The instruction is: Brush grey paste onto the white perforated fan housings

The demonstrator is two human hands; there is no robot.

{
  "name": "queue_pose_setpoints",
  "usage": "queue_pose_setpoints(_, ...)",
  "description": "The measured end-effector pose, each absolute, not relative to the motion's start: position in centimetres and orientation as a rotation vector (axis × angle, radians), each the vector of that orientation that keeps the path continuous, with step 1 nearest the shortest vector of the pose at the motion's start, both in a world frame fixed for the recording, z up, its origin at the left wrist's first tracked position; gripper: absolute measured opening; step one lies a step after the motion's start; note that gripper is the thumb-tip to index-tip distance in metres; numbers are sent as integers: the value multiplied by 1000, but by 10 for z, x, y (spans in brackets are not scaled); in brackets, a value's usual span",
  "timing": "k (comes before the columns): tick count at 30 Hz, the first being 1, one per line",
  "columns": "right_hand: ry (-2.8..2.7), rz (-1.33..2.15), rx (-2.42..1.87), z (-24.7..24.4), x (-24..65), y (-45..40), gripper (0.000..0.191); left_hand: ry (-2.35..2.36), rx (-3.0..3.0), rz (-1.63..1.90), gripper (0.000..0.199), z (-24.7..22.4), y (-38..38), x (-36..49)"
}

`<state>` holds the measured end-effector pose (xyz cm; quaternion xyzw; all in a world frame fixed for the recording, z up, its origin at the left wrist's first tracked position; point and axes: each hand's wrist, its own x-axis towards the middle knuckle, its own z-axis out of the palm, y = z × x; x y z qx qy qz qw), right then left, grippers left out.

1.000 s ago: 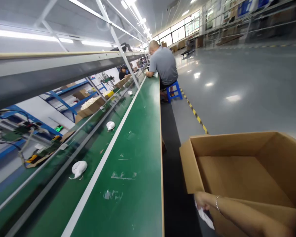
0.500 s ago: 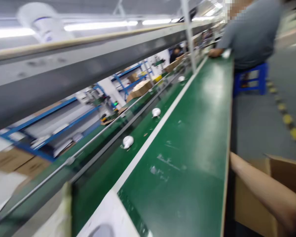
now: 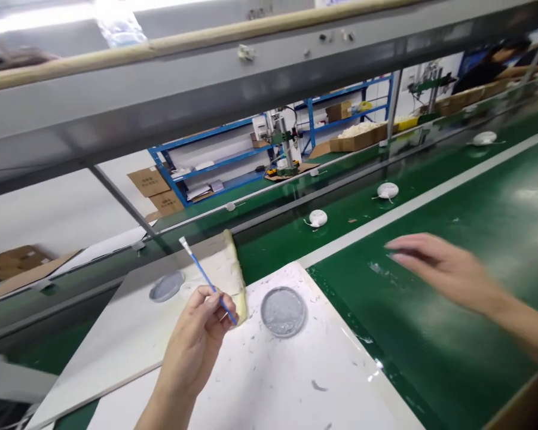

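My left hand (image 3: 206, 334) is closed around a thin blue-handled brush (image 3: 201, 270) with a whitish tip pointing up and to the left. Below and to the right of it, a round grey dish (image 3: 283, 312) lies on a white board (image 3: 291, 370) specked with grey smears. My right hand (image 3: 443, 269) hovers over the green belt (image 3: 367, 322), its fingers stretched out, thumb apart, holding nothing. Beyond it, on the far strip of the belt, sit white round parts with short wires, a nearer one (image 3: 318, 218) and another (image 3: 388, 191) farther right.
A second board (image 3: 112, 346) with a shallow grey disc (image 3: 167, 286) lies on the left. A white line (image 3: 363, 233) runs along the belt. Overhead crosses a long grey beam (image 3: 206, 101). Behind stand blue shelves (image 3: 233, 158), a bench machine (image 3: 284, 143) and cartons (image 3: 147, 181).
The view has swung left from down the belt to the boards. My left hand with the brush has come into view, and my right hand has risen from beside the carton to above the belt.
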<state>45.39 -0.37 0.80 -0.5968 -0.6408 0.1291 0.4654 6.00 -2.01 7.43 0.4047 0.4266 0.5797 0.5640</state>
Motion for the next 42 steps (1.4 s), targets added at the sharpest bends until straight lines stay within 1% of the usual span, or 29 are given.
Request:
queue_pose_setpoints(1,-1696,341,-1395,14,428,12,20,967,954,1391,17,78,-22,49)
queue_pose_setpoints(5,-2046,503,-1183,29,293,86,26,913,952,1619,13,96,-37,-16)
queue_pose_setpoints(9,-2327,620,-1057,39,171,138,18,885,896,1911,9,111,-58,-74)
queue_pose_setpoints(11,-2401,627,-1067,42,134,157,20,877,884,1960,8,113,-65,-91)
queue_pose_setpoints(14,-2429,668,-1116,38,99,176,23,861,887,1943,9,111,-66,-103)
queue_pose_setpoints(20,-2270,951,-1021,4,27,169,30,821,859,1842,16,96,-49,-97)
queue_pose_setpoints(22,-2163,1083,-956,2,12,161,23,855,838,1825,20,88,-41,-94)
queue_pose_setpoints(23,-2098,1156,-919,6,8,158,23,869,833,1828,21,84,-37,-94)
queue_pose_setpoints(27,-1803,1472,-725,39,18,137,28,889,833,1800,25,70,-23,-92)
queue_pose_setpoints(31,-1530,1702,-558,71,37,103,38,853,836,1620,29,63,-23,-79)
queue_pose_setpoints(34,-1402,1796,-514,85,42,81,42,842,867,1534,30,62,-30,-66)
queue_pose_setpoints(38,-1328,1815,-522,95,40,62,46,838,863,1506,37,59,-35,-55)
queue_pose_setpoints(42,-1368,1851,-573,85,36,40,40,825,827,1598,45,54,-34,-50)
